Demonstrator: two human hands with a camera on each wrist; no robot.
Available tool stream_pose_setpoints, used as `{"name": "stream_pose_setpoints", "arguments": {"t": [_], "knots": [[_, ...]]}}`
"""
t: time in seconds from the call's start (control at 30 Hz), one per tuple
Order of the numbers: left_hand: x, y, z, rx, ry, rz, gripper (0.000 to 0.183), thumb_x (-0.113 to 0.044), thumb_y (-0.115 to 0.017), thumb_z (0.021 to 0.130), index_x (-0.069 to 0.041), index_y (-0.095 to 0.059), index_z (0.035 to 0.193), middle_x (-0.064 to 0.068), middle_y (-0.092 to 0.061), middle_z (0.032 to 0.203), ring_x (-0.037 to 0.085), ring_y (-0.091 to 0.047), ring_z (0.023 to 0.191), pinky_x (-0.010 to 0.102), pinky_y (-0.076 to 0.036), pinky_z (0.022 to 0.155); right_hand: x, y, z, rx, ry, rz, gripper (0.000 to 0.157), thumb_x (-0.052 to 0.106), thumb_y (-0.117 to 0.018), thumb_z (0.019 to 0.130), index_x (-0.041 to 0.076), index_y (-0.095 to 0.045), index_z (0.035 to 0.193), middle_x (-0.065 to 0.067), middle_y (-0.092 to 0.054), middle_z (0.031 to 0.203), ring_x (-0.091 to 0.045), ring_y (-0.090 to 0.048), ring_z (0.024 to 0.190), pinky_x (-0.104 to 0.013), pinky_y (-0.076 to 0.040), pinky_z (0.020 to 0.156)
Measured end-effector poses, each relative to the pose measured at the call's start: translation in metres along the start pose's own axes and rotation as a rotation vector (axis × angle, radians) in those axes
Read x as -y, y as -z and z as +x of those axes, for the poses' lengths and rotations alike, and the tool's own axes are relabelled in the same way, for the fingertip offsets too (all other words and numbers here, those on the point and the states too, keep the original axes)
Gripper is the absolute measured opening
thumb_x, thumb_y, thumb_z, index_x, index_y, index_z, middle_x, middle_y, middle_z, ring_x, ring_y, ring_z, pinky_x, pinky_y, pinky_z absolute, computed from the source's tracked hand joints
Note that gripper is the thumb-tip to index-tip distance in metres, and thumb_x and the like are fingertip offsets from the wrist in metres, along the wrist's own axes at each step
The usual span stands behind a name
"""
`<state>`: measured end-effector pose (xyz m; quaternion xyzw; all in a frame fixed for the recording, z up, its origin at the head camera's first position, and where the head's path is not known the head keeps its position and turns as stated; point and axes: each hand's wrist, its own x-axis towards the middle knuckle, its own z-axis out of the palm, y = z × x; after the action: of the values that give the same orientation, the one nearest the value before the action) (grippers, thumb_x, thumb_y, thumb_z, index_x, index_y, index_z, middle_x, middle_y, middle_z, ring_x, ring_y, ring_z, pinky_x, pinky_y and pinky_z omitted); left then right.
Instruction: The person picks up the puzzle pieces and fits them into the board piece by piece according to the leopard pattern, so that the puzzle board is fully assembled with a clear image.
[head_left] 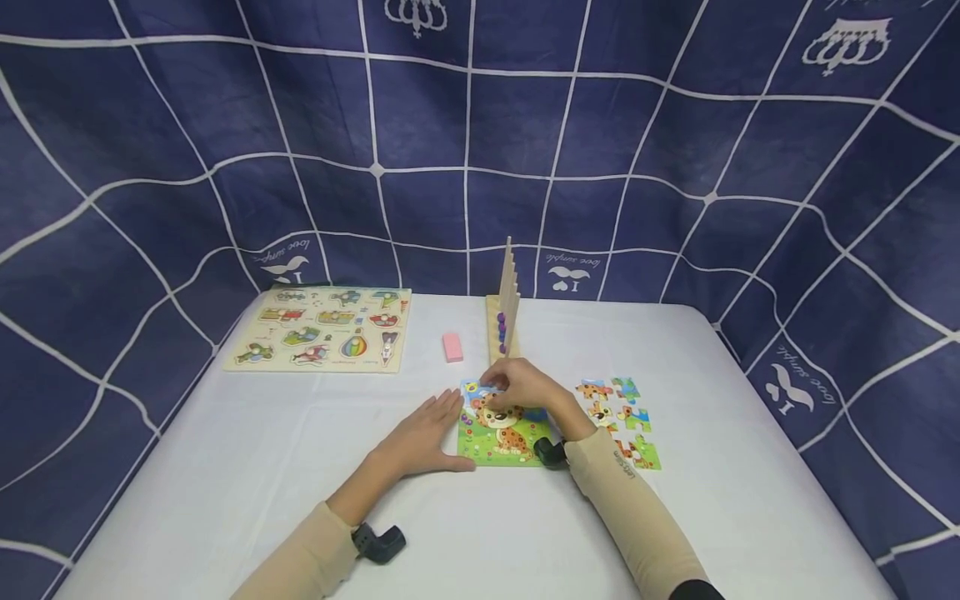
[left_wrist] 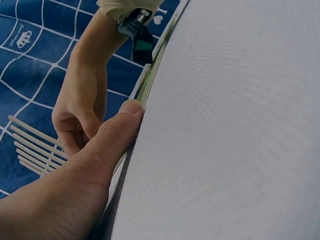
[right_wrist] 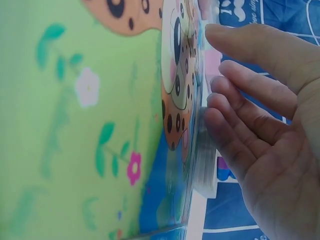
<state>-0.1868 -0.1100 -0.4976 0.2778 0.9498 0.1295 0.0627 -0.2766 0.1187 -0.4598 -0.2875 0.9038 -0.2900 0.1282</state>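
A jigsaw puzzle (head_left: 491,450) with a spotted leopard cub on green grass lies on the table. My left hand (head_left: 427,437) rests at its left side, fingers extended and thumb (left_wrist: 131,107) along its near left corner. Over the puzzle's upper left part is my right hand (head_left: 521,387), fingers bent downward. In the right wrist view, its thumb and fingers stand apart close over the picture, and nothing shows between them. Part of the puzzle's right side is hidden under the right hand and wrist. Several loose jigsaw pieces (head_left: 633,418) lie to the right, partly behind the right forearm.
Behind the puzzle stands a wooden rack (head_left: 492,321) with upright rods and a few purple and blue beads. A pink block (head_left: 452,347) lies left of it. At the back left is a wooden vehicle puzzle board (head_left: 330,340). A blue checked curtain (head_left: 420,108) surrounds the table.
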Motion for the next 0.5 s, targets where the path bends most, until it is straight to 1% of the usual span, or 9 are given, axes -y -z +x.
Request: {"name": "stream_pose_setpoints", "arguments": {"t": [0.23,0.5], "knots": [[-0.0001,-0.0003,0.0004,-0.001,0.006,0.005,0.117,-0.086,-0.048,0.074,-0.005,-0.023,0.154,0.011,-0.018,0.163,0.024,-0.018,0.152,0.04,-0.017,0.125,0.0004,0.0015,-0.0037,0.004,-0.005,-0.008,0.039,0.019,-0.084,0.074,0.008,-0.072,0.11,-0.001,-0.067,0.097,-0.011,-0.058,0.083,-0.023,-0.053,0.076],[-0.0006,-0.0005,0.0001,0.001,0.016,0.006,0.117,-0.086,-0.049,0.074,-0.006,-0.022,0.155,0.01,-0.017,0.163,0.023,-0.017,0.152,0.039,-0.017,0.125,0.0011,0.0062,-0.0083,0.015,-0.01,-0.021,0.042,0.021,-0.085,0.074,0.009,-0.071,0.112,-0.001,-0.068,0.099,-0.01,-0.058,0.085,-0.023,-0.053,0.077]]}}
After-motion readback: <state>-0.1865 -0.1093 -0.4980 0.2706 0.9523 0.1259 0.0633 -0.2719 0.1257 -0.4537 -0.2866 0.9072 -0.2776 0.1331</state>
